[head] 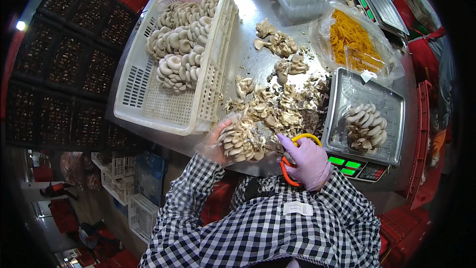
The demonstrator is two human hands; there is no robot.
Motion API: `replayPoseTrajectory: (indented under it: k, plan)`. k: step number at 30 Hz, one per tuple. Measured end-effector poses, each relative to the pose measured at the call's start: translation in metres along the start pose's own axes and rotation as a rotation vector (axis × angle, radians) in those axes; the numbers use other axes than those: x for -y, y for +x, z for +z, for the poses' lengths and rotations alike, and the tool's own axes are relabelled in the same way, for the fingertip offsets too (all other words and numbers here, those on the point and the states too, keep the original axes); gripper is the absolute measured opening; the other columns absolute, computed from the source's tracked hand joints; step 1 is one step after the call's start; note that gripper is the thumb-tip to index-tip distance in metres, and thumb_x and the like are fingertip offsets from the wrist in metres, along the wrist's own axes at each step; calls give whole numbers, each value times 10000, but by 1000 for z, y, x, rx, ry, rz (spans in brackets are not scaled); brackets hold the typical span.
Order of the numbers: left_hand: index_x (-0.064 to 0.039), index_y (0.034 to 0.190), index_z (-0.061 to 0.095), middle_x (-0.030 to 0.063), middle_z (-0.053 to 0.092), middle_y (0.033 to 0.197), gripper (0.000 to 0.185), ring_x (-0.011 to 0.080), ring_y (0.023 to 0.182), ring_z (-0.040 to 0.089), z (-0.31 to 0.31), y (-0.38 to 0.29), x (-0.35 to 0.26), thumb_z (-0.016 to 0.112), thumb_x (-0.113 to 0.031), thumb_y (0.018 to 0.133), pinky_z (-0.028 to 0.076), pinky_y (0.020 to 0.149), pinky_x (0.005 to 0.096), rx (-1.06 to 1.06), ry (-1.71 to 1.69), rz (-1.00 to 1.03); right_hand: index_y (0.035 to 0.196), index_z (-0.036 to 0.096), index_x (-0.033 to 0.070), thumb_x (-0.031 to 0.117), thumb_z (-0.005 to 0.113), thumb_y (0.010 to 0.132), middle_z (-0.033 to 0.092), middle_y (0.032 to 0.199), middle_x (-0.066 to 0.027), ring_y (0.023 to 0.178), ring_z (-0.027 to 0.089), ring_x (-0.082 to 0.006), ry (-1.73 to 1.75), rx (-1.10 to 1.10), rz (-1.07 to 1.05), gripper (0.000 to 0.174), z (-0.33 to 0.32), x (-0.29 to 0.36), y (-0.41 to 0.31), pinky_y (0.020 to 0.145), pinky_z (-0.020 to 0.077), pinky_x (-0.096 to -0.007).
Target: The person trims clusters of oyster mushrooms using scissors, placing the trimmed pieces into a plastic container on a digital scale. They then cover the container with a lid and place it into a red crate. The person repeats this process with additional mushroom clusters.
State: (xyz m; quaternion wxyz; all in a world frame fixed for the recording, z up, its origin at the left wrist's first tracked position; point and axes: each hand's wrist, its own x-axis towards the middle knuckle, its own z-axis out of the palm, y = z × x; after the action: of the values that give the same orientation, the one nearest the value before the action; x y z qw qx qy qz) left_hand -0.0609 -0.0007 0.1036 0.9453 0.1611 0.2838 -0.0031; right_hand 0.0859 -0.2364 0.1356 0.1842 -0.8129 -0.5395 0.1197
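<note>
My left hand (pixel 217 145), in a clear plastic glove, grips a cluster of oyster mushrooms (pixel 240 143) over the front edge of the metal table. In my right hand (pixel 308 163), gloved in lilac, is a pair of scissors (pixel 288 162) with one orange and one yellow handle loop. Their blades point left at the base of the cluster; how far they are apart is hard to see. Mushroom trimmings (pixel 275 111) are heaped just beyond both hands. To the right, a digital scale (pixel 329 119) bears a clear plastic tray (pixel 366 91) with a mushroom cluster (pixel 368 126) in it.
A white plastic crate (pixel 167 123) with several mushroom clusters (pixel 182 41) stands at left. Loose mushroom pieces (pixel 284 44) lie mid-table. Behind the scale sits a bag of yellow rubber bands (pixel 351 41); stacked clear trays (pixel 301 2) and another scale (pixel 385 3) are at the back.
</note>
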Motion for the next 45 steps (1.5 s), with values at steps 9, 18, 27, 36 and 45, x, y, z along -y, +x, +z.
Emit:
replayPoseTrajectory:
  k: [9,18,27,36,45]
  plan:
    - [-48,1362,517,194,613,1264,555,376,1116,623,-8,11,3,418,-443,984,515,928,631,170,-110,-43,1368,576,212,239,707,829,593,774,-76,582,604,-228,-63,-191,1,555,18,-8,-8,499,480,-341]
    - [-65,860,609,135,621,906,409,231,779,586,-7,25,20,452,-421,987,496,711,376,354,-100,225,1240,616,162,324,821,742,614,899,-116,836,628,-301,384,-97,272,562,-7,14,7,722,525,-399]
    - [-121,669,364,8,321,627,445,175,599,365,28,20,18,441,-408,1000,362,604,340,334,313,368,1320,581,115,320,853,723,581,930,-123,839,597,-283,383,-102,210,687,-4,12,15,756,504,-385]
    - [-118,729,414,-7,361,618,395,177,697,460,48,12,23,512,-403,984,422,700,369,7,224,402,1305,580,125,488,812,739,614,926,-156,887,620,-336,326,-32,192,711,-16,18,27,764,510,-426]
    - [-35,1162,439,79,550,820,367,200,689,558,34,13,17,599,-287,948,515,657,398,41,425,485,1283,602,158,415,756,831,640,760,-143,655,655,-292,278,-148,160,542,-1,16,25,593,523,-385]
